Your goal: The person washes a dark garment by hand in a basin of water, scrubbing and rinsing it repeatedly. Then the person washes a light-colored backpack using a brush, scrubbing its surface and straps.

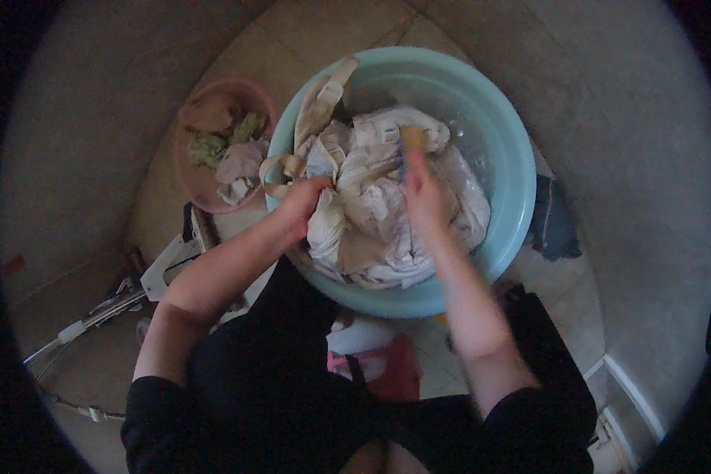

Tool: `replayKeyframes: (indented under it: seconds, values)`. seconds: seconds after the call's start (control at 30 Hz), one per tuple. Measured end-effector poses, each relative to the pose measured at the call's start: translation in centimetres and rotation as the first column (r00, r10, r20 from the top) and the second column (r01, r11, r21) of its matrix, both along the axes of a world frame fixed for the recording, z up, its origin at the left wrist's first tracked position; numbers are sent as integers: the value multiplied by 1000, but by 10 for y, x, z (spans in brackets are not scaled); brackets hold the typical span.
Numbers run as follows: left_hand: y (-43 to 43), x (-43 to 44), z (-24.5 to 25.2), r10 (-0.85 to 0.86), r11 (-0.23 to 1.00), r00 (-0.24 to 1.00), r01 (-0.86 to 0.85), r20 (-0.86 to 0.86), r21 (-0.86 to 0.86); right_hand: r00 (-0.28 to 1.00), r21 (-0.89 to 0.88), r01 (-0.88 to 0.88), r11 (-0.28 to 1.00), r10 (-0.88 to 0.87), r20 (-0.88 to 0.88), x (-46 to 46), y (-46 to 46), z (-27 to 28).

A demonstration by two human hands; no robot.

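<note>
A large light-blue plastic basin point(512, 154) stands before me with water in it. Inside lies a bunched, wet, off-white fabric item point(373, 207), possibly a bag, with straps and buckles. One wide strap point(317, 106) leans over the basin's upper left rim. My left hand point(308, 201) grips the cloth at the left side, beside a looped beige strap point(278, 178). In my right hand point(423, 189), blurred by motion, is a scrubbing brush point(413, 142) with a yellowish back and bluish bristles. It touches the fabric near a white buckle point(389, 136).
On the left, a pink basin point(189, 183) holds several crumpled cloths. Dark blue fabric point(556, 219) lies on the floor right of the big basin. Hoses and white fittings point(74, 332) run along the lower left. A pink-and-white object point(391, 367) sits below the basin. Grey walls point(598, 118) close in both sides.
</note>
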State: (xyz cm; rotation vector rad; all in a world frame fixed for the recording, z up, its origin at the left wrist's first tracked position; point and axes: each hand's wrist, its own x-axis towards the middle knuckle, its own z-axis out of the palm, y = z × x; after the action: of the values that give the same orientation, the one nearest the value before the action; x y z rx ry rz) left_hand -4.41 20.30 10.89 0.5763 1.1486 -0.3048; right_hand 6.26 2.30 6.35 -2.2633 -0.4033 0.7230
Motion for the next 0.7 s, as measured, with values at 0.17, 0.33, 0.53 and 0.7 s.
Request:
replayKeyframes:
  seconds: [0.17,0.33,0.53,0.7]
  values:
    - [3,-7,-12,90,995,995,-88,-36,51,794,-140,-448,883,465,391,-31,2,6]
    - [7,-18,-29,-27,994,999,29,-24,103,964,-207,-104,973,150,220,9,-6,-14]
    - [7,-18,-31,14,990,1000,-13,-6,138,879,-273,-421,865,463,113,-31,2,21]
    - [2,-21,-28,12,977,1000,-16,20,212,954,-355,-113,928,201,221,35,-11,-16]
